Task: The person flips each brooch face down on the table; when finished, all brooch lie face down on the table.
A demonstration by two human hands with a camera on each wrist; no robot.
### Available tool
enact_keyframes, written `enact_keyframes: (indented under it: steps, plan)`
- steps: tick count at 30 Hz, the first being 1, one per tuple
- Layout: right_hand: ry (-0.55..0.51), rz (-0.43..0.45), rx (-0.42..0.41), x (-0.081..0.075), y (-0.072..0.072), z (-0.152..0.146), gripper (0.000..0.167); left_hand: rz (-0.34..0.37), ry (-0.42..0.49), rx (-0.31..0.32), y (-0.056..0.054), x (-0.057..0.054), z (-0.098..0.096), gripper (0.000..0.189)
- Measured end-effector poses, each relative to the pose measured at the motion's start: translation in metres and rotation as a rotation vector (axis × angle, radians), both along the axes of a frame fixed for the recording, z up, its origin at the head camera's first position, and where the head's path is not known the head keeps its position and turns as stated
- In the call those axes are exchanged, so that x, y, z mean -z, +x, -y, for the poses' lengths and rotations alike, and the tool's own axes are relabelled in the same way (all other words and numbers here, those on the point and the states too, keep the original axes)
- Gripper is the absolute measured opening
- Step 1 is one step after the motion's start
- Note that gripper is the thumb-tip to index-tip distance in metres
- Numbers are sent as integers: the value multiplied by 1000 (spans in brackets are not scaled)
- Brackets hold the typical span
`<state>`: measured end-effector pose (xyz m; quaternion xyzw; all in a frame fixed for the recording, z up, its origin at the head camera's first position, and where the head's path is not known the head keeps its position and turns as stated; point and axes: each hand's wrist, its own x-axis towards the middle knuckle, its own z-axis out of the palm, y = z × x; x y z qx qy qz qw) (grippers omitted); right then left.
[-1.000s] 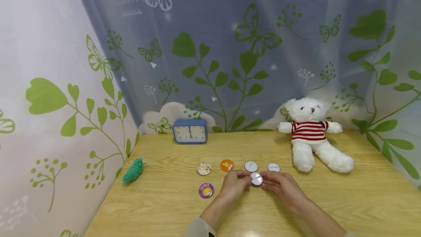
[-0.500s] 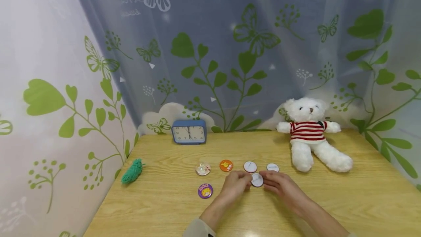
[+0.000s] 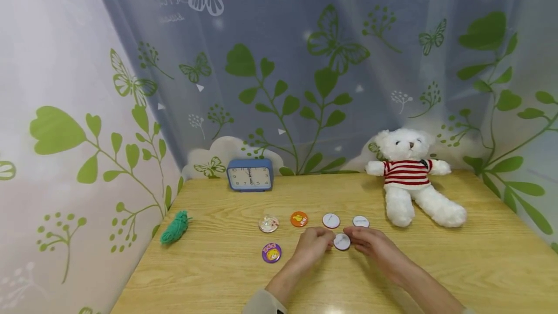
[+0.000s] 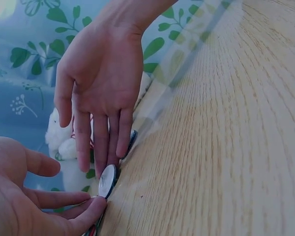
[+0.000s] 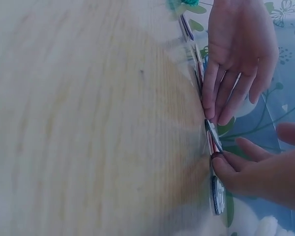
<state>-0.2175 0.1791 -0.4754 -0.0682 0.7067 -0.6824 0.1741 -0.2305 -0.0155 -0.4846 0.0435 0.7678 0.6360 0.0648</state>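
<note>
A round pin badge (image 3: 342, 242), white back up, lies on the wooden table between the hands. My left hand (image 3: 313, 245) touches its left edge with extended fingertips, seen closely in the left wrist view, where the badge (image 4: 107, 181) looks slightly tilted. My right hand (image 3: 377, 248) is at the other side, fingers nearly straight; the right wrist view has its fingertips by the badge (image 5: 212, 135). Just behind are two more white-backed badges, one in the middle (image 3: 331, 220) and one at right (image 3: 361, 221), the latter partly covered by the right fingers.
Leftward lie an orange badge (image 3: 299, 219), a pale patterned badge (image 3: 268, 223) and a purple bear badge (image 3: 271, 253). Green yarn (image 3: 175, 227) sits near the left edge. A blue clock (image 3: 250, 175) and a white teddy bear (image 3: 410, 176) stand at the back.
The badge between my hands has come down slightly toward me and now lies flatter. My right fingers have shifted a little; the view has drifted slightly.
</note>
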Motion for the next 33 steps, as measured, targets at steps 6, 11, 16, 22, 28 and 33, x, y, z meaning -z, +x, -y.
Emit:
enact_keyframes:
  steps: [6, 11, 16, 22, 28, 33]
  plan:
    - [20, 0, 2, 0, -1, -1, 55, -3, -12, -4, 1, 0, -2, 24]
    - [29, -7, 8, 2, 0, -3, 54, 20, 12, 3, 2, 3, -1, 24]
    - [23, -9, 51, 3, 2, -4, 53, 17, 60, 0, 3, 4, 0, 24]
    - [-5, -4, 83, 5, 2, -2, 53, 10, 125, -22, 0, -1, 6, 28]
    - [-48, -22, 57, 4, 0, -1, 55, 22, 101, -33, 1, -4, 16, 32]
    - [-94, -22, -5, -1, 1, 5, 59, -15, 134, -51, 1, -4, 28, 30]
